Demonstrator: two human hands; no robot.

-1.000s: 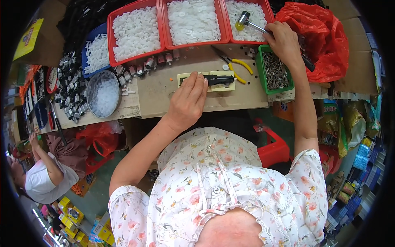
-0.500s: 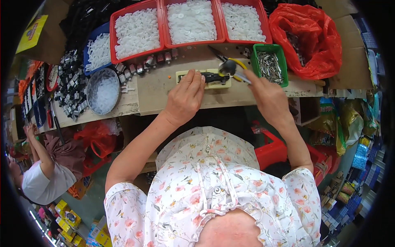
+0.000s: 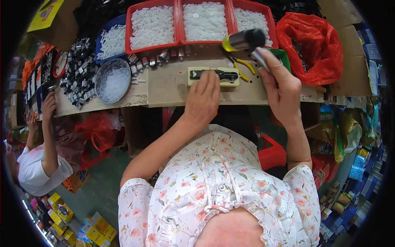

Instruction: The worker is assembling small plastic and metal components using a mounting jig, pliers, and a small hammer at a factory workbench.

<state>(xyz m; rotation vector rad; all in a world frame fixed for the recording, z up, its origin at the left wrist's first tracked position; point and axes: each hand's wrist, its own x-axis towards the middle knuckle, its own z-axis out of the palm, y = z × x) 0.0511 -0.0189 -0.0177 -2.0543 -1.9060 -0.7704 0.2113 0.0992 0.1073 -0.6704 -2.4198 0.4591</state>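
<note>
Worktable (image 3: pixel 164 95), near edge, seen through my head camera: the left hand (image 3: pixel 202 96) reaches over it, straight fingers laid across a black part (image 3: pixel 227 75). Thumb hidden from me, so I cannot tell whether it pinches. The part lies in a cream fixture (image 3: pixel 231 83), just in from the near edge.

Right hand (image 3: pixel 284 88): clenched around the handle of a hammer (image 3: pixel 242 40), head raised, apart from the fixture.

Left along the near edge I log a round bowl (image 3: pixel 129 82) of translucent white pieces (image 3: pixel 112 85); beside it, toward the left end, a loose pile of metal-and-black blocks (image 3: pixel 78 74).

Farther in, right: yellow-handled pliers (image 3: pixel 247 66), then a green bin (image 3: pixel 285 61), contents mostly screened by the right hand.

Toward the far edge: a blue tray (image 3: pixel 98 47) with slender white pieces; a row of small metal blocks (image 3: pixel 153 61); behind it three red trays (image 3: pixel 178 24), the middle one heaped with white discs (image 3: pixel 204 22), the outer two with small white pieces. Far right corner: an open red bag (image 3: pixel 329 53), its contents too dim for me.
</note>
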